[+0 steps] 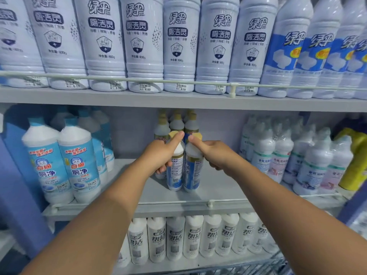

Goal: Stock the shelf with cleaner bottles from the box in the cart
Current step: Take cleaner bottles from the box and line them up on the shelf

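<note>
Yellow-capped bottles stand side by side on the middle shelf; my left hand grips the left bottle, my right hand grips the right bottle, and I should slide both straight back, upright, against the rear row.

Across the top of the frame we read "绿伞" and "厕洁灵" on the white bottles, with "净含量:800g" lower on their labels. Their price stickers showed "6.00". At the left of the middle shelf, the blue-labelled bottles carried "白猫" and "厕净". We could not read the print on the two bottles at centre frame.
</note>
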The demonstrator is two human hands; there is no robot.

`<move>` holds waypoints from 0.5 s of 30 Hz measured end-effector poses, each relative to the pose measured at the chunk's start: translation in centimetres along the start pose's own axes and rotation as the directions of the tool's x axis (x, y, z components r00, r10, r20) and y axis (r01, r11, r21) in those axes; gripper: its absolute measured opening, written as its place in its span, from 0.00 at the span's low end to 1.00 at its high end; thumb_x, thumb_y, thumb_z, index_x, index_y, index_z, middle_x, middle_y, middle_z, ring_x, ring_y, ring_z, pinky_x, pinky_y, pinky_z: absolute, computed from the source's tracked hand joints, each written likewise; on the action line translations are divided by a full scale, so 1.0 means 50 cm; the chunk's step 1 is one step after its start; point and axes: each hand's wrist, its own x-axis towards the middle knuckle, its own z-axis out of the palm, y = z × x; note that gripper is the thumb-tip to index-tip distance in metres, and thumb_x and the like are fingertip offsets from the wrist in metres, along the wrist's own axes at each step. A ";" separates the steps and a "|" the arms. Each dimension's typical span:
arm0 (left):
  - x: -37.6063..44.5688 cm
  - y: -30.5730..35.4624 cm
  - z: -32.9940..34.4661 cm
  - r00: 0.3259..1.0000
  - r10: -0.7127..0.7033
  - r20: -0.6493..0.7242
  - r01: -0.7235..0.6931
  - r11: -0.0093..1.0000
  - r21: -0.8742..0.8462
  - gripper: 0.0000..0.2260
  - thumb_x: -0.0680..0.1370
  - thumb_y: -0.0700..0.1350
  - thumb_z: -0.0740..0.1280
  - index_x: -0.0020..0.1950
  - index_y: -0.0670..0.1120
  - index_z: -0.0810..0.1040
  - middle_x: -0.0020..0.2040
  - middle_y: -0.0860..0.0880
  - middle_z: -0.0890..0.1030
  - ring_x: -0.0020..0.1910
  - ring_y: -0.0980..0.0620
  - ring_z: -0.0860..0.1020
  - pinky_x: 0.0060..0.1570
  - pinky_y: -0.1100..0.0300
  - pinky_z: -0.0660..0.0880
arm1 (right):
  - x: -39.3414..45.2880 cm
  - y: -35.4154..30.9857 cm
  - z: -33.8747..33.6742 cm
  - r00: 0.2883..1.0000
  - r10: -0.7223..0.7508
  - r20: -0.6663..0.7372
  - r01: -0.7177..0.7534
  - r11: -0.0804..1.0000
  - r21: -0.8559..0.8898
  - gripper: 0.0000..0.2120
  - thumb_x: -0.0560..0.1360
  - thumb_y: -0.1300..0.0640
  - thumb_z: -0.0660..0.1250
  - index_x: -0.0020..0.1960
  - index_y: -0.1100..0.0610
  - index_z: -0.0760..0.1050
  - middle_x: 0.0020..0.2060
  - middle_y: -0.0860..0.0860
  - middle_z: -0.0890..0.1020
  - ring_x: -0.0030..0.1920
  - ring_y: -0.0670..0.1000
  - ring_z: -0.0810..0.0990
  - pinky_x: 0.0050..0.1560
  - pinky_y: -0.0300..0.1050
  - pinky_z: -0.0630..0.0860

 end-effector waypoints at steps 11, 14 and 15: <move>0.084 -0.048 0.061 0.980 0.057 -0.190 -0.079 0.991 -0.108 0.25 0.71 0.70 0.67 0.42 0.47 0.79 0.28 0.50 0.78 0.25 0.51 0.75 0.26 0.60 0.72 | 0.118 0.014 0.022 0.995 0.013 -0.098 -0.021 0.996 -0.081 0.33 0.74 0.27 0.52 0.49 0.55 0.79 0.37 0.50 0.77 0.36 0.49 0.75 0.37 0.45 0.70; 0.090 -0.058 0.070 0.965 0.079 -0.250 -0.107 0.989 -0.102 0.24 0.71 0.69 0.69 0.38 0.47 0.75 0.31 0.51 0.79 0.28 0.51 0.78 0.29 0.57 0.76 | 0.140 0.033 0.042 0.991 -0.015 -0.136 0.008 0.999 -0.050 0.36 0.69 0.23 0.51 0.53 0.51 0.79 0.47 0.52 0.82 0.47 0.52 0.81 0.50 0.51 0.77; 0.089 -0.064 0.072 0.960 0.089 -0.265 -0.115 0.990 -0.082 0.25 0.70 0.69 0.69 0.38 0.47 0.75 0.32 0.51 0.80 0.30 0.51 0.80 0.32 0.54 0.79 | 0.143 0.045 0.052 0.989 -0.034 -0.146 0.033 0.999 -0.010 0.38 0.67 0.21 0.52 0.56 0.50 0.78 0.50 0.53 0.82 0.49 0.53 0.81 0.54 0.54 0.78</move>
